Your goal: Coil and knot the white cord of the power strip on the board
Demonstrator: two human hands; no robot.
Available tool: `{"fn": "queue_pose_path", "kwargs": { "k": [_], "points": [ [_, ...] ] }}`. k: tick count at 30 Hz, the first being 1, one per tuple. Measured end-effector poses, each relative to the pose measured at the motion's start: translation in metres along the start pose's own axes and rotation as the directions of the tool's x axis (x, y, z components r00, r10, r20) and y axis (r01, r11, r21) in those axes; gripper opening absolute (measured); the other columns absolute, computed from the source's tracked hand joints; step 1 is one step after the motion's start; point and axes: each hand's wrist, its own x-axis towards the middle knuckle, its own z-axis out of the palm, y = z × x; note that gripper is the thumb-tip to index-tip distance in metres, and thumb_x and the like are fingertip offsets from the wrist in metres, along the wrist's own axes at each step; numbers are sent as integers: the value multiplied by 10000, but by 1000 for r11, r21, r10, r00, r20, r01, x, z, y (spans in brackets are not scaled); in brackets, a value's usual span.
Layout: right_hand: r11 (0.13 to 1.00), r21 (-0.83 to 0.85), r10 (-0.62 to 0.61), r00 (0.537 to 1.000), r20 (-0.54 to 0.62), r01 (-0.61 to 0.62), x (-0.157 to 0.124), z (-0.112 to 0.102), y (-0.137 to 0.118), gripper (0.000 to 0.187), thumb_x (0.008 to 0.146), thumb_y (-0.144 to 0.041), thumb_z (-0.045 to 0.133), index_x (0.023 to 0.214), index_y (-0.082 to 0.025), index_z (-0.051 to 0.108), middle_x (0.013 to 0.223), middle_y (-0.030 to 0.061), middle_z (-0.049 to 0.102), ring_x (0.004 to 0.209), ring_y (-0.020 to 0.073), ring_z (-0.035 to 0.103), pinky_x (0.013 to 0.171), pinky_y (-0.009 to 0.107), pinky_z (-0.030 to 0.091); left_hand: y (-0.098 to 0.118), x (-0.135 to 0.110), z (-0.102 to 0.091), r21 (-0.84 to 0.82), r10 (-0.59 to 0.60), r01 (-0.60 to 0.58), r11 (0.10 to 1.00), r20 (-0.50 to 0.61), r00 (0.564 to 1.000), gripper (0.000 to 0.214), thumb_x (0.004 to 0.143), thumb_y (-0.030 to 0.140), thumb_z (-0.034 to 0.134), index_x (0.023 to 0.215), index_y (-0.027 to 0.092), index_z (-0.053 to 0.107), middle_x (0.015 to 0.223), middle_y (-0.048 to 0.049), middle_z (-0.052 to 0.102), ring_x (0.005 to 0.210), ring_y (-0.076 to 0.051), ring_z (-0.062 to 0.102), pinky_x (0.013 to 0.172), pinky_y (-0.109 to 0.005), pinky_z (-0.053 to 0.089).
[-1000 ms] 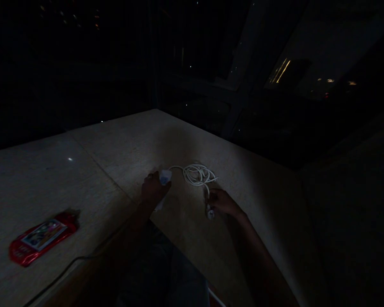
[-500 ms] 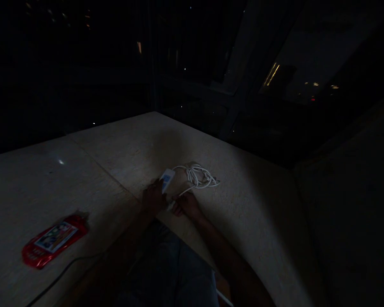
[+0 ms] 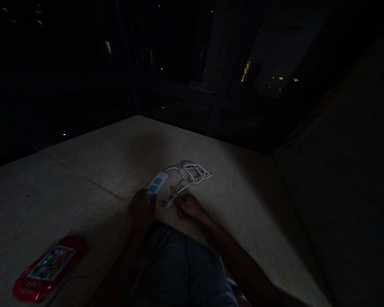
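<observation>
My left hand [image 3: 141, 209] is closed round the near end of a white power strip [image 3: 159, 180] with blue socket faces. The strip lies slanted on the pale surface, its far end showing beyond my fingers. Out of that end runs a white cord [image 3: 193, 172], bundled in loose loops. My right hand [image 3: 189, 207] pinches the cord's other end beside a pale plug [image 3: 169, 203]. The plug points toward my left hand, a little apart from the strip. Dim light blurs the plug's shape and my fingertips.
A glossy red oblong thing [image 3: 51, 268] with a picture panel lies at the left, a thin dark cable [image 3: 73, 279] beside it. The pale stone-like surface [image 3: 92, 166] meets dark windows behind and a wall [image 3: 323, 192] at right. My legs [image 3: 182, 268] are below its near edge.
The view has turned right, so things sit farther left. My left hand covers less of the power strip, and more blue sockets show. My right hand still pinches the plug end.
</observation>
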Motion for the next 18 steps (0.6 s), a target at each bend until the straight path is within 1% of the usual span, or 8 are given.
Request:
{"fn": "queue_pose_path", "kwargs": {
  "k": [2,4,7,9,11,14,16,18],
  "points": [
    [994,-78,-82,995,-60,77,-17,-10,7,566,906,-651,410,571,-210,525,425,-5,514,347,122,478,370,235,354,17,-14,-6,-29,33,-35,999,-79,996,427,933,422,391,1227,163,562,1312,-183,591,1280,-325,499,1071,-490,381],
    [980,-133,-168,978,-125,151,-38,-20,14,546,905,-635,430,583,-205,529,457,-9,520,395,118,481,416,234,351,38,-30,-10,-99,96,-106,989,-104,990,392,921,386,424,1245,204,551,1344,-155,570,1333,-306,449,1109,-497,340],
    [943,-241,-281,934,-219,227,-76,-33,26,478,916,-556,471,611,-196,544,535,-13,537,502,121,493,502,236,355,69,-55,-3,-279,270,-271,921,-45,962,360,927,343,407,1222,226,578,1315,-129,589,1309,-258,477,1120,-437,352],
    [917,-315,-333,903,-273,243,-103,-40,37,447,929,-510,470,631,-192,568,585,-10,551,560,128,500,547,241,356,86,-70,11,-404,359,-317,858,32,933,340,921,318,399,1170,237,616,1234,-118,637,1230,-250,540,1081,-420,401],
    [913,-342,-342,878,-336,225,-129,-49,50,436,937,-497,462,653,-192,589,618,-4,567,592,137,515,564,245,359,99,-82,28,-496,406,-305,813,108,907,319,910,294,404,1108,241,649,1150,-111,675,1138,-251,597,1021,-414,454],
    [943,-282,-294,842,-453,178,-165,-67,73,438,937,-519,457,677,-199,603,613,3,575,578,151,530,547,253,368,116,-96,53,-565,439,-274,779,178,881,294,901,268,416,1040,237,673,1065,-109,703,1032,-248,644,940,-399,498],
    [962,-226,-258,780,-570,153,-185,-81,88,434,917,-543,486,667,-206,598,589,7,570,556,161,527,534,264,375,128,-101,64,-588,463,-272,762,199,864,285,900,251,418,1017,235,678,1035,-106,712,995,-240,658,908,-385,509],
    [979,-114,-199,684,-702,167,-202,-95,100,436,876,-579,531,643,-215,580,557,9,555,523,168,515,512,275,380,138,-103,72,-607,493,-279,744,218,842,278,899,242,422,1000,236,681,1020,-97,718,974,-231,668,888,-369,518]
  ]
}}
